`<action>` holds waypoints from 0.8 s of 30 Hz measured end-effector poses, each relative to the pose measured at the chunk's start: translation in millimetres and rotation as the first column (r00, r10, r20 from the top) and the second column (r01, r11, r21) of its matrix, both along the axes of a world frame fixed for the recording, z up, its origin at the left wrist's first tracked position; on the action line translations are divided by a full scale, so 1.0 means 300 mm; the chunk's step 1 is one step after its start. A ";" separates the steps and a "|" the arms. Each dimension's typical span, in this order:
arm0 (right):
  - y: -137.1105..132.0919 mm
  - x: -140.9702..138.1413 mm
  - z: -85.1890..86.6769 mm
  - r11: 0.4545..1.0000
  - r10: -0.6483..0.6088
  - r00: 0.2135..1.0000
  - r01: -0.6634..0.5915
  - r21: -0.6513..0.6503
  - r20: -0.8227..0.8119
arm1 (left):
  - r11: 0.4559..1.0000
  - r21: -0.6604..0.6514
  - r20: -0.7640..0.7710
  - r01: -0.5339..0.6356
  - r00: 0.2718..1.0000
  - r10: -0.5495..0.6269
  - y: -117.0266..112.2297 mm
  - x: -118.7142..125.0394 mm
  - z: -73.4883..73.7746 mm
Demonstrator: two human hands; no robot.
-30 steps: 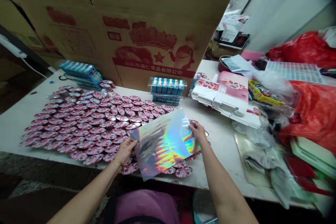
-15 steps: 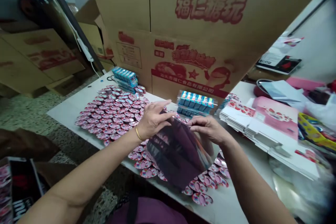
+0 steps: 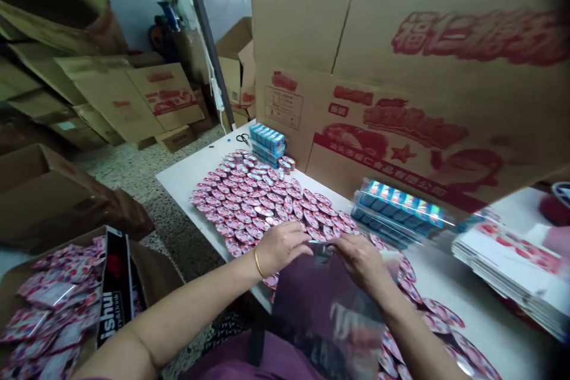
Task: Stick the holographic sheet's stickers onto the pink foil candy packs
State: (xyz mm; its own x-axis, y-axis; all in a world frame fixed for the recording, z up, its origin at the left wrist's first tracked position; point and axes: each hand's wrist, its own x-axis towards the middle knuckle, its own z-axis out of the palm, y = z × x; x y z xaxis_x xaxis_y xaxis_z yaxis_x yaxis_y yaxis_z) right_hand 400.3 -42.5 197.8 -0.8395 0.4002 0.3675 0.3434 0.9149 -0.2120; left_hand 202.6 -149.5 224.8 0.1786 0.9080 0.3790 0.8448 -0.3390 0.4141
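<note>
My left hand [image 3: 281,247] and right hand [image 3: 361,256] pinch the upper edge of a glossy reflective film sheet [image 3: 327,309], which hangs at the near edge of the white table [image 3: 191,169]. Beyond it lie crowded rows of pink-topped oval packs [image 3: 249,205]; clear-wrapped blue boxes [image 3: 398,205] stand before a large red-printed cardboard panel [image 3: 303,41]

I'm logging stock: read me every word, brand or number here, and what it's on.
"福仁糖玩": large carton, top.
"汕头市福仁食品有限公司": carton's red band.
"ishui": black panel, lower left.
Too small or blurred: carton's other print, panel's smaller line, blue packs.
</note>
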 end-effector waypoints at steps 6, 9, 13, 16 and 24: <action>0.068 -0.321 -0.004 0.990 0.114 0.988 -0.104 -0.096 0.107 | 0.987 -0.146 0.143 -0.074 0.985 0.095 0.015 -0.333 -0.135; 0.085 -0.525 -0.037 0.997 0.066 0.983 -0.060 -0.040 0.170 | 0.973 -0.208 0.252 -0.095 0.956 0.147 0.037 -0.544 -0.189; 0.083 -0.777 -0.135 0.989 -0.147 0.939 0.130 0.077 0.312 | 0.943 -0.305 0.229 -0.135 0.950 0.211 0.071 -0.804 -0.253; 0.087 -0.912 -0.184 0.976 -0.216 0.857 0.198 0.089 0.467 | 0.924 -0.364 0.174 -0.121 0.965 0.195 0.102 -0.943 -0.302; 0.218 -1.061 -0.201 0.987 -0.104 0.696 0.160 -0.013 0.710 | 0.816 -0.572 0.461 0.087 0.857 0.232 0.182 -1.091 -0.469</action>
